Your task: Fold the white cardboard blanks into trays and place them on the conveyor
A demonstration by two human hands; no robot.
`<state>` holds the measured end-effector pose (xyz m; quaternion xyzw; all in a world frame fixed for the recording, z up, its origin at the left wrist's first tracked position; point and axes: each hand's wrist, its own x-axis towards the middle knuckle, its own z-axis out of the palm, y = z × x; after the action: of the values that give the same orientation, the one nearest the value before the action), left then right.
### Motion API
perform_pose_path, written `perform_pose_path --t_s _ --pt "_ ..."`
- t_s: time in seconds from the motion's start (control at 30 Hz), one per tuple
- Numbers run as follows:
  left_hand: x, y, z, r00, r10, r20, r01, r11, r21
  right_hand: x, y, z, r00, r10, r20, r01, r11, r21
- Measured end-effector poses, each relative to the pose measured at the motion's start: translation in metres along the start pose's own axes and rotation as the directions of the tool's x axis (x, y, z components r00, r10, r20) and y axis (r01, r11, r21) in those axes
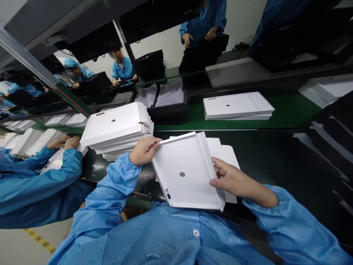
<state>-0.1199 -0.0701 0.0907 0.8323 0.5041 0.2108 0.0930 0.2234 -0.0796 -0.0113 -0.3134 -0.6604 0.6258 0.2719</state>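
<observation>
Gripping a white folded carton [193, 162] at two sides, the person holds it just in front of the chest, above the near edge of the black work surface [270, 158]. The left hand [145, 151] pinches its far left corner between thumb and fingers, while the right hand [231, 178] grasps the folded wall along its right side. The carton is open towards the wearer, with a round hole in its panel and a small slot near the near left corner; whether it touches the surface beneath cannot be told. Flat white pieces [230, 158] show behind it, to the right. Just left of the left hand rises an uneven stack of white cartons [117, 123]. On the far side, a green strip [286, 108] bears more white cartons [238, 105] to the right, and a black box [169, 114] with grey wrapping inside farther left. Near the left edge, a co-worker's blue sleeves [66, 169] reach towards white pieces. Farther off, another person in blue [202, 27] stands with both hands at black items [202, 55].
</observation>
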Motion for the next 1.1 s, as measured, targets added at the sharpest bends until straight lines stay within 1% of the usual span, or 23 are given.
perform_pose_path --t_s 0.03,0.1,0.13,0.17,0.2,0.27,0.33,0.37,0.43,0.47,0.5,0.53,0.6,0.63,0.67,0.73,0.8,0.83,0.87,0.93,0.97,1.03,1.1 --pt "-0.001 0.006 0.001 0.998 0.027 -0.056 -0.024 0.999 0.043 -0.005 -0.004 0.008 0.999 0.039 -0.011 -0.038 0.999 0.02" --pt "-0.005 0.019 0.004 0.97 0.073 -0.23 -0.043 0.99 0.132 -0.015 -0.007 0.019 0.983 0.093 -0.158 -0.081 0.993 0.08" --pt "-0.01 0.025 0.007 0.939 0.095 -0.33 -0.042 0.986 0.163 -0.021 -0.007 0.021 0.96 0.116 -0.254 -0.094 0.991 0.097" --pt "-0.016 0.03 0.009 0.901 0.12 -0.418 -0.048 0.982 0.181 -0.026 -0.007 0.022 0.919 0.118 -0.376 -0.086 0.991 0.099" --pt "-0.023 0.034 0.012 0.86 0.144 -0.489 -0.06 0.981 0.182 -0.031 -0.009 0.021 0.862 0.093 -0.499 -0.062 0.995 0.079" --pt "-0.041 0.037 0.021 0.788 0.162 -0.594 -0.089 0.985 0.15 -0.038 -0.018 0.018 0.705 -0.024 -0.709 0.017 1.0 -0.017" --pt "-0.06 0.033 0.033 0.705 0.104 -0.702 -0.073 0.995 0.075 -0.036 -0.034 0.019 0.606 -0.142 -0.782 0.092 0.99 -0.109" --pt "-0.069 0.029 0.04 0.675 0.053 -0.736 -0.051 0.998 0.025 -0.032 -0.043 0.021 0.587 -0.19 -0.787 0.135 0.982 -0.136" --pt "-0.085 0.02 0.059 0.653 -0.059 -0.755 -0.005 0.997 -0.082 -0.016 -0.062 0.031 0.603 -0.244 -0.759 0.248 0.962 -0.113" --pt "-0.093 0.015 0.07 0.659 -0.109 -0.744 0.017 0.991 -0.129 -0.004 -0.07 0.038 0.627 -0.252 -0.738 0.302 0.951 -0.068" --pt "-0.1 0.009 0.082 0.691 -0.145 -0.708 0.038 0.986 -0.165 0.008 -0.077 0.046 0.662 -0.249 -0.707 0.338 0.941 -0.015" --pt "-0.107 0.005 0.094 0.742 -0.164 -0.65 0.048 0.98 -0.193 0.022 -0.083 0.054 0.688 -0.248 -0.682 0.379 0.924 0.047" --pt "-0.122 -0.003 0.119 0.834 -0.177 -0.523 0.051 0.968 -0.247 0.052 -0.096 0.073 0.725 -0.259 -0.638 0.499 0.836 0.227" --pt "-0.129 -0.007 0.131 0.859 -0.178 -0.481 0.053 0.963 -0.263 0.068 -0.102 0.083 0.749 -0.259 -0.61 0.538 0.774 0.333" --pt "-0.136 -0.009 0.142 0.87 -0.202 -0.45 0.073 0.955 -0.287 0.085 -0.108 0.093 0.771 -0.253 -0.584 0.554 0.719 0.42" --pt "-0.147 -0.014 0.159 0.86 -0.256 -0.442 0.121 0.943 -0.311 0.123 -0.12 0.116 0.815 -0.263 -0.517 0.55 0.631 0.547" --pt "-0.155 -0.016 0.168 0.833 -0.309 -0.46 0.163 0.93 -0.329 0.162 -0.128 0.141 0.851 -0.251 -0.461 0.514 0.575 0.636" --pt "-0.157 -0.018 0.17 0.823 -0.327 -0.465 0.173 0.923 -0.343 0.181 -0.13 0.154 0.876 -0.218 -0.431 0.473 0.564 0.677" --pt "-0.158 -0.018 0.171 0.818 -0.341 -0.463 0.178 0.916 -0.359 0.198 -0.13 0.167 0.903 -0.161 -0.399 0.416 0.56 0.716" --pt "-0.158 -0.019 0.171 0.83 -0.355 -0.43 0.18 0.9 -0.397 0.224 -0.126 0.191 0.949 -0.047 -0.31 0.279 0.577 0.768" --pt "-0.157 -0.02 0.17 0.841 -0.359 -0.404 0.181 0.891 -0.415 0.232 -0.122 0.2 0.978 -0.016 -0.21 0.175 0.614 0.77" --pt "-0.156 -0.02 0.169 0.857 -0.368 -0.361 0.188 0.875 -0.446 0.237 -0.111 0.212 0.999 0.02 -0.025 0.003 0.715 0.699" --pt "-0.156 -0.019 0.17 0.859 -0.38 -0.344 0.192 0.861 -0.47 0.23 -0.1 0.214 0.995 0.014 0.1 -0.069 0.817 0.573"
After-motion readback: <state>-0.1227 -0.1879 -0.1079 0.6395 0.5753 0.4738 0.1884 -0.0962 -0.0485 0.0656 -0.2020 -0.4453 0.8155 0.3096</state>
